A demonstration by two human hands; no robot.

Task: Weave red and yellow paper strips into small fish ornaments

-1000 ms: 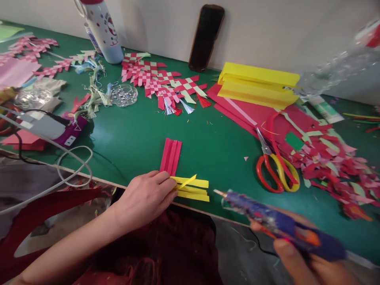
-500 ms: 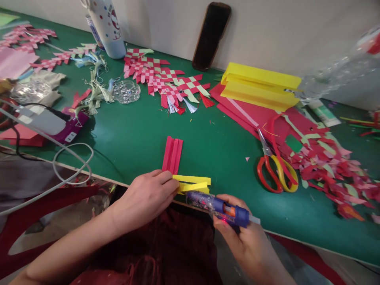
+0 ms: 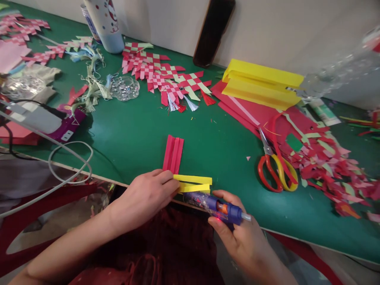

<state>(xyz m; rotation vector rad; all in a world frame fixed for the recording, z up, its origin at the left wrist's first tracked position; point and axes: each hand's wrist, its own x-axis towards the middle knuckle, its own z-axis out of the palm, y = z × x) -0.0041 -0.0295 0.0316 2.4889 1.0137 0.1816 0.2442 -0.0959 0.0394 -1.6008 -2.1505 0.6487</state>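
Observation:
My left hand (image 3: pixel 148 196) presses its closed fingers on the joint where several red paper strips (image 3: pixel 173 153) meet several yellow strips (image 3: pixel 194 183) at the table's near edge. My right hand (image 3: pixel 237 237) grips a blue glue gun (image 3: pixel 218 204), whose nozzle points left at the yellow strips and sits just below them.
Red-and-yellow scissors (image 3: pixel 274 166) lie to the right beside a heap of paper scraps (image 3: pixel 329 166). Folded yellow paper (image 3: pixel 261 83) rests on red sheets. Woven red-and-green paper pieces (image 3: pixel 166 77), a bottle (image 3: pixel 103 23), a phone (image 3: pixel 213 31) and cables (image 3: pixel 68 162) stand behind and left.
My right hand swung the glue gun in from the right to the yellow strips. A lifted yellow strip now lies flatter. My left hand stayed put.

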